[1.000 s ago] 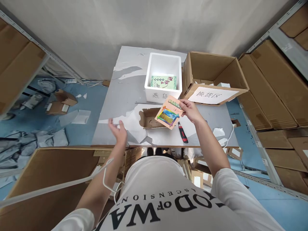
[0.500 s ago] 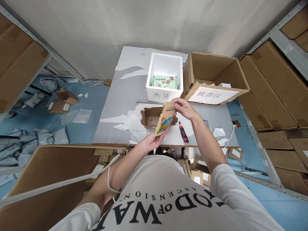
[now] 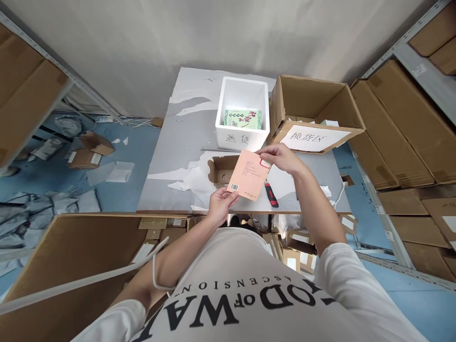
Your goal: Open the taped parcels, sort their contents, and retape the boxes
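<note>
A thin book (image 3: 250,175) is held up over the front of the table, its pink-orange back cover with a barcode and small print facing me. My left hand (image 3: 221,203) pinches its lower left corner. At the upper right corner, my right hand (image 3: 281,157) grips the cover's edge between thumb and fingers. Behind the book lies a small open cardboard box (image 3: 220,170), partly hidden. A red and black box cutter (image 3: 271,195) rests on the table just right of the book.
A white foam box (image 3: 242,138) holding a green book (image 3: 242,118) stands at the table's back, beside a large labelled carton (image 3: 318,137). Torn paper (image 3: 194,183) lies on the table (image 3: 162,161). A big carton (image 3: 89,251) sits at front left; stacked cartons (image 3: 406,128) line the right.
The book has been turned over from its colourful front cover to its pink back cover. Both hands still hold it at opposite corners; my right hand has shifted slightly right.
</note>
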A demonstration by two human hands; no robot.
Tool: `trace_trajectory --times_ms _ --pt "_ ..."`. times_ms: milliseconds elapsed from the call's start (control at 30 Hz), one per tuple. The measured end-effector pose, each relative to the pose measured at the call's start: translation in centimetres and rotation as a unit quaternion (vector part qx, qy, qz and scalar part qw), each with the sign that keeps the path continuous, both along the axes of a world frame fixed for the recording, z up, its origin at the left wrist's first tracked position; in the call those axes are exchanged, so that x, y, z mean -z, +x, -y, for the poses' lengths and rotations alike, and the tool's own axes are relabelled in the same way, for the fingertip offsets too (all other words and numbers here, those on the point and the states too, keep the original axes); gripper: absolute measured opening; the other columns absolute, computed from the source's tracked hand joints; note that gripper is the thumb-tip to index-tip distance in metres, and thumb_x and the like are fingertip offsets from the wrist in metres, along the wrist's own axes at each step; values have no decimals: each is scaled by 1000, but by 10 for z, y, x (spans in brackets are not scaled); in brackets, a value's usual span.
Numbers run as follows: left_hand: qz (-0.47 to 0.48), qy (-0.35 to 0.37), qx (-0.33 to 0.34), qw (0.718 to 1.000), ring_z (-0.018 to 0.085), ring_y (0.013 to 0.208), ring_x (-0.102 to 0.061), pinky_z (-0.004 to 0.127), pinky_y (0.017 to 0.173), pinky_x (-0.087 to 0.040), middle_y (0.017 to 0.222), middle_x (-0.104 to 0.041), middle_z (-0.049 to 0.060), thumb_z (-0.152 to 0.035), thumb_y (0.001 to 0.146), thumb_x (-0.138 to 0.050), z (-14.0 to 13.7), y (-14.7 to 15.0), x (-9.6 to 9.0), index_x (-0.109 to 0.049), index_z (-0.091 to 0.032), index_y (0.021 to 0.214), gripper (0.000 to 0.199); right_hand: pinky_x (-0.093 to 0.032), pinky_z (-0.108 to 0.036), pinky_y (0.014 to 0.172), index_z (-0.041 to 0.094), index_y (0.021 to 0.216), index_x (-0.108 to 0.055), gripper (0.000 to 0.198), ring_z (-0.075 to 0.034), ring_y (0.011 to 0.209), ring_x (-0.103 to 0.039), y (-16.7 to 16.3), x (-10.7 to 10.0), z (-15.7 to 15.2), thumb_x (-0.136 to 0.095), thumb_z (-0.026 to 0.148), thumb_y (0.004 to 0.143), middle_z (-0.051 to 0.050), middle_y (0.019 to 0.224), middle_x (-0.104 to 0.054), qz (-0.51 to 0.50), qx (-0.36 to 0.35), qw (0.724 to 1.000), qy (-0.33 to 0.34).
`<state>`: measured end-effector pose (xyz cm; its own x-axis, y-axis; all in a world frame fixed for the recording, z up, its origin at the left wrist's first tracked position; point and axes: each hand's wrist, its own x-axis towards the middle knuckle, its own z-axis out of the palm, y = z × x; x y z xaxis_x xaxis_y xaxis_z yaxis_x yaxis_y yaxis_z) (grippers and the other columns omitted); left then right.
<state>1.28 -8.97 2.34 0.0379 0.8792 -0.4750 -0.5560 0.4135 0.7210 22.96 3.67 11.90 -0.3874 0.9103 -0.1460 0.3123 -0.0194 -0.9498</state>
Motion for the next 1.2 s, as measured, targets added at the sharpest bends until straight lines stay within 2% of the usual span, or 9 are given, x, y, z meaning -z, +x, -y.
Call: trace_trajectory --times_ms 133,300,500,633,733,800,967,1100,1200 --pt "-26 -7 40 999 16 78 -71 27 76 -56 78 -74 5 -39 54 -88 9 -2 -1 -70 -14 79 40 -47 -27 60 18 90 -76 24 -13 69 -60 0 9 0 -70 37 75 -4 84 -74 9 5 1000 15" --pt "-51 -2 37 998 18 80 -72 27 74 -57 81 -75 7 -42 54 -87 14 -3 5 -72 -15 80 41 -47 -26 58 20 91 -76 22 -13 68 -60 -2 15 1 -67 35 77 -3 83 -74 17 -22 999 28" --pt "-72 31 12 997 20 80 -73 31 78 -57 79 -75 8 -40 55 -87 21 0 10 -72 -15 80 39 -46 -23 54 22 98 -73 21 -10 62 -56 -6 1 -3 -62 27 80 1 78 -70 43 -148 988 12" --pt "60 -10 27 998 23 92 -72 32 83 -56 91 -75 10 -44 64 -81 22 1 7 -72 -16 85 36 -45 -21 54 19 85 -70 10 -9 59 -52 -8 -7 -9 -66 27 80 1 69 -63 27 -119 992 26" --pt "164 -105 111 975 24 92 -71 31 78 -58 96 -74 16 -58 81 -59 16 2 3 -72 -11 90 49 -47 -23 59 19 86 -68 13 -10 64 -54 -10 -9 -12 -66 31 81 0 73 -64 -10 -114 993 29" --pt "193 -152 151 958 20 84 -72 26 72 -58 92 -74 17 -53 87 -53 10 4 1 -72 -9 94 49 -49 -25 63 19 87 -68 16 -11 66 -55 -10 -8 -12 -67 33 81 0 76 -64 -37 -126 991 36" --pt "203 -162 129 957 9 67 -68 15 63 -55 81 -72 6 -17 85 -64 3 13 -4 -69 -12 88 7 -51 -32 76 20 85 -69 25 -15 80 -61 -6 0 -12 -69 45 79 -3 83 -66 -91 -125 986 57" --pt "206 -135 103 964 6 61 -66 15 65 -56 77 -70 2 -14 83 -66 3 20 -6 -66 -14 83 1 -50 -40 91 23 81 -71 25 -22 111 -59 -4 4 -11 -72 48 77 -6 113 -65 -114 -101 986 74" --pt "161 -67 62 983 7 69 -67 17 70 -56 82 -71 0 -14 74 -75 3 22 -5 -63 -16 84 16 -48 -42 98 28 89 -74 18 -23 128 -49 0 3 -6 -74 40 76 -2 135 -55 -118 -65 989 56"
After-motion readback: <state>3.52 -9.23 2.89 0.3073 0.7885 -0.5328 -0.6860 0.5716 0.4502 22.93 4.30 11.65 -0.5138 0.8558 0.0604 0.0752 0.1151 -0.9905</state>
